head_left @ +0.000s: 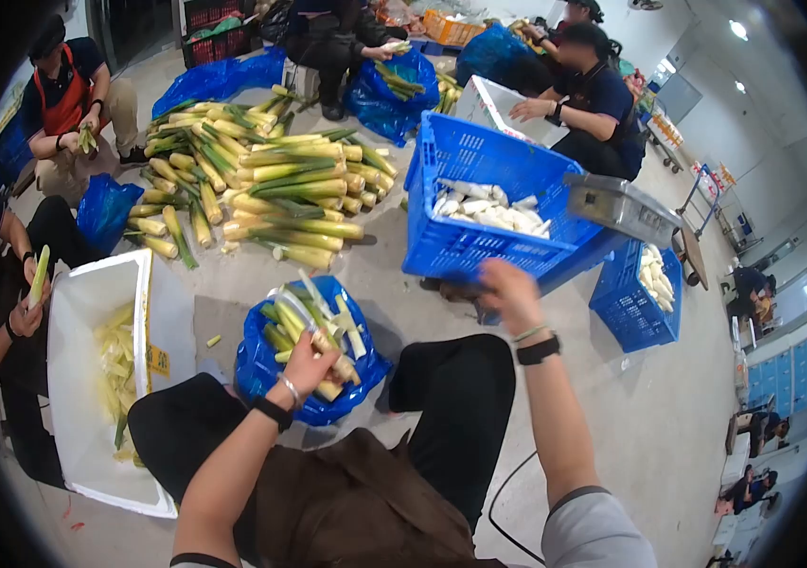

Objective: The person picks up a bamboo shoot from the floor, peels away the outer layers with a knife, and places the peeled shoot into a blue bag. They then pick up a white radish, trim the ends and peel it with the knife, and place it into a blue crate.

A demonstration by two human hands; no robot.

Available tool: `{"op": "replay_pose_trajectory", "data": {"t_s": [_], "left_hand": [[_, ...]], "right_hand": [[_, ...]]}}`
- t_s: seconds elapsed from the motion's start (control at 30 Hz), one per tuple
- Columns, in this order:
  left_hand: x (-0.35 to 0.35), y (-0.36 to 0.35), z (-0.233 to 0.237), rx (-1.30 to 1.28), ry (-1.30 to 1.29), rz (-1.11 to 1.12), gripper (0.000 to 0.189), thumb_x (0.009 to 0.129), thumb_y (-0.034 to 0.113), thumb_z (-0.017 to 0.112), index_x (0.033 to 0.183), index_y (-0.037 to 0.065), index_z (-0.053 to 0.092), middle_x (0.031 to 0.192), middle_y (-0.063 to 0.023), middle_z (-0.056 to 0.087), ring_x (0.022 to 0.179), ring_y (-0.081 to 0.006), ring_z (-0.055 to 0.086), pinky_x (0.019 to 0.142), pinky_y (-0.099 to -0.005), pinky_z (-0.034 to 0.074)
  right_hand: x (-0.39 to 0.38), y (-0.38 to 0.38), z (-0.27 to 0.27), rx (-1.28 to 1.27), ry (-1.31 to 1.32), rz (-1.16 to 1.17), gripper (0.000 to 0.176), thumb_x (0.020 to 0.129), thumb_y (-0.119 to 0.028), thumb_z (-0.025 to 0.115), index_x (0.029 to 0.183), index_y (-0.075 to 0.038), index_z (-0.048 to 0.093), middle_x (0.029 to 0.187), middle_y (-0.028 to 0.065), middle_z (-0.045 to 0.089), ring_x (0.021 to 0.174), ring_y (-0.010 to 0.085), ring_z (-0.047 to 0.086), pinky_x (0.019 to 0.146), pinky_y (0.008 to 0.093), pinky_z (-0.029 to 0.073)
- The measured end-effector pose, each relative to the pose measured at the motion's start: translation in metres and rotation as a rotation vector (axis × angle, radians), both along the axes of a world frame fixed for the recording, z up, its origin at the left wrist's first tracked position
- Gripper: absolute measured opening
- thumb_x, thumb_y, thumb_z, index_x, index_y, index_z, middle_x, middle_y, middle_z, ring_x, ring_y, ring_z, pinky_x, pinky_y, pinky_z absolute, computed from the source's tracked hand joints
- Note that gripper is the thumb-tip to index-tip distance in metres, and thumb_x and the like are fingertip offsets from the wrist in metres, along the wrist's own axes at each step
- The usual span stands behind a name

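My left hand (311, 364) is closed around a pale water bamboo shoot (342, 367), above a blue plastic bag (257, 364) holding several green-and-cream shoots. A shiny, blade-like strip (292, 312) shows just above that hand; I cannot make out whether it is a knife or a husk. My right hand (509, 295) is raised at the near wall of a blue crate (488, 244), its fingers smeared by motion. Peeled white shoots (488, 208) lie inside this crate.
A big heap of unpeeled shoots (290, 185) covers the floor ahead. At left stands a white foam box (91, 284) with husks. A metal scale head (623, 210) sits beside the crate, a second blue crate (635, 303) to its right. Several co-workers sit around.
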State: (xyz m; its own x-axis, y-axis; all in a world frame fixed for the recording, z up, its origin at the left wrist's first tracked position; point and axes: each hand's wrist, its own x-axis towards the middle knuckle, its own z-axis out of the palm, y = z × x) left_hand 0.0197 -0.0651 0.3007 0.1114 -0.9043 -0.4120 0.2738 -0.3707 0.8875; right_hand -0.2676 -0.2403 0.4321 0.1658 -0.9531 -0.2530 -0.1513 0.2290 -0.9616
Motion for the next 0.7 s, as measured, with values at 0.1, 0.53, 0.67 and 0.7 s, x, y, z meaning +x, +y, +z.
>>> {"op": "replay_pose_trajectory", "data": {"t_s": [0.1, 0.53, 0.67, 0.7], "left_hand": [[0.000, -0.022, 0.042, -0.166, -0.324, -0.096, 0.044, 0.084, 0.010, 0.063, 0.121, 0.001, 0.041, 0.096, -0.0087, 0.059, 0.071, -0.0135, 0.061, 0.058, -0.0264, 0.053], [0.151, -0.074, -0.054, 0.235, -0.640, 0.014, 0.027, 0.084, 0.019, 0.059, 0.105, 0.003, 0.064, 0.088, -0.0101, 0.068, 0.080, -0.0197, 0.066, 0.071, -0.0288, 0.052], [0.191, -0.132, -0.105, 0.179, -1.100, -0.234, 0.031, 0.076, 0.014, 0.057, 0.105, 0.003, 0.065, 0.097, -0.0165, 0.067, 0.094, -0.0312, 0.063, 0.086, -0.0372, 0.049], [0.197, -0.148, -0.118, 0.128, -1.183, -0.307, 0.035, 0.077, 0.015, 0.058, 0.109, 0.003, 0.062, 0.103, -0.0176, 0.065, 0.097, -0.0314, 0.062, 0.088, -0.0372, 0.048]], "right_hand": [[0.098, 0.055, -0.008, 0.068, 0.216, 0.387, 0.052, 0.087, -0.040, 0.060, 0.124, -0.003, 0.054, 0.114, 0.0065, 0.060, 0.101, 0.0164, 0.055, 0.080, 0.0319, 0.044], [0.152, -0.009, -0.023, 0.348, -0.353, 0.151, 0.029, 0.093, -0.019, 0.050, 0.116, 0.000, 0.048, 0.085, 0.0104, 0.061, 0.063, 0.0138, 0.056, 0.053, 0.0277, 0.049], [0.150, 0.007, -0.035, 0.226, 0.044, 0.248, 0.049, 0.090, -0.017, 0.054, 0.131, 0.001, 0.036, 0.076, 0.0063, 0.061, 0.057, 0.0108, 0.053, 0.047, 0.0241, 0.045], [0.150, 0.012, -0.042, 0.202, 0.115, 0.277, 0.055, 0.088, -0.016, 0.056, 0.134, 0.002, 0.032, 0.074, 0.0051, 0.061, 0.055, 0.0105, 0.053, 0.045, 0.0231, 0.043]]}}
